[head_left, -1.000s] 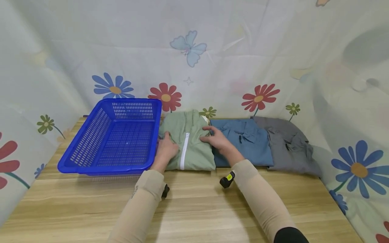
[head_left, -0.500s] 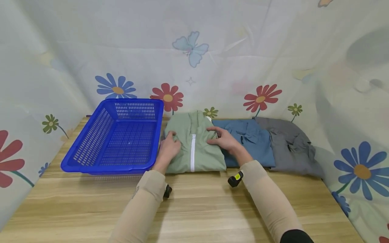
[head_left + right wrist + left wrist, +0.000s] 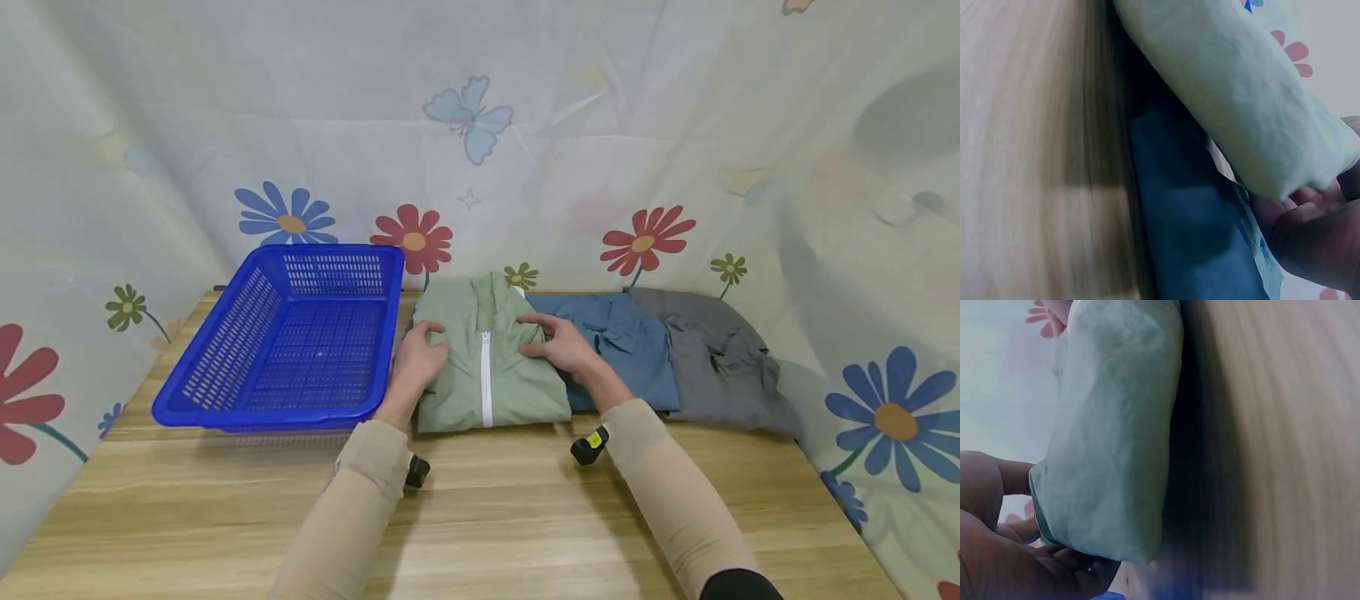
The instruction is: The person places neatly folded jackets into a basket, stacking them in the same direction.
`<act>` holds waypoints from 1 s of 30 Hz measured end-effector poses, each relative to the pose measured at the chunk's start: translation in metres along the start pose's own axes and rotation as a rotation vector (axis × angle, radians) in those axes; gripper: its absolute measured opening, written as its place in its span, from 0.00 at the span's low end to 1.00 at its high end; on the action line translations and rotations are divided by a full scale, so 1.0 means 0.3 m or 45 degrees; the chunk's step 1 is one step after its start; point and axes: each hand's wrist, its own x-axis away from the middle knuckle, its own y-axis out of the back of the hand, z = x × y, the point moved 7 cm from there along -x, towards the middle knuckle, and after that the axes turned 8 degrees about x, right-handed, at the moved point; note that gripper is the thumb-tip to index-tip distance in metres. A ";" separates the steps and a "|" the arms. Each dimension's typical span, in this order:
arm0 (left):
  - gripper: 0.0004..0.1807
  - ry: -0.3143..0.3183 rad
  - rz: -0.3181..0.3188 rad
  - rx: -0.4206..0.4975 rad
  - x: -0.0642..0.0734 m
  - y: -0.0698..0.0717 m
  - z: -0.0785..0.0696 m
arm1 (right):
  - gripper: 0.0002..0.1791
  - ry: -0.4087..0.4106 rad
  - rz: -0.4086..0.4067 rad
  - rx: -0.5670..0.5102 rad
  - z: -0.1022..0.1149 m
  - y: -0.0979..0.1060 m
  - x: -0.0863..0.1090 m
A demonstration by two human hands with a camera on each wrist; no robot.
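Note:
A folded light-green jacket (image 3: 457, 375) with a white zipper lies between my two hands in the head view. My left hand (image 3: 420, 360) grips its left side, thumb on top and fingers tucked underneath, as the left wrist view shows. On the opposite side my right hand (image 3: 566, 346) holds the jacket, its fingers partly hidden below the cloth. In the right wrist view the jacket's edge (image 3: 1229, 94) hangs above a folded blue garment (image 3: 1179, 206), with a dark gap under it. That blue garment is partly covered by the jacket.
A blue plastic basket (image 3: 315, 342) with perforated walls stands just left of my left hand. Right of the blue garment lies a folded grey garment (image 3: 720, 375), their edges meeting. Wooden tabletop (image 3: 480, 517) extends in front. A flowered curtain (image 3: 525, 167) hangs behind.
Both hands and the green jacket have shifted to the right, covering more of the blue garment. A wider space now separates the jacket from the basket. The camera view has shifted slightly.

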 end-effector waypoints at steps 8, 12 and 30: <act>0.20 -0.016 -0.016 -0.030 0.016 0.015 -0.055 | 0.31 0.021 -0.011 0.004 0.027 0.035 0.031; 0.21 -0.052 0.008 -0.052 0.029 0.030 -0.103 | 0.31 0.031 -0.024 0.008 0.041 0.054 0.047; 0.24 -0.077 0.330 0.143 0.054 0.166 -0.231 | 0.32 0.149 -0.017 -0.023 0.198 0.133 0.097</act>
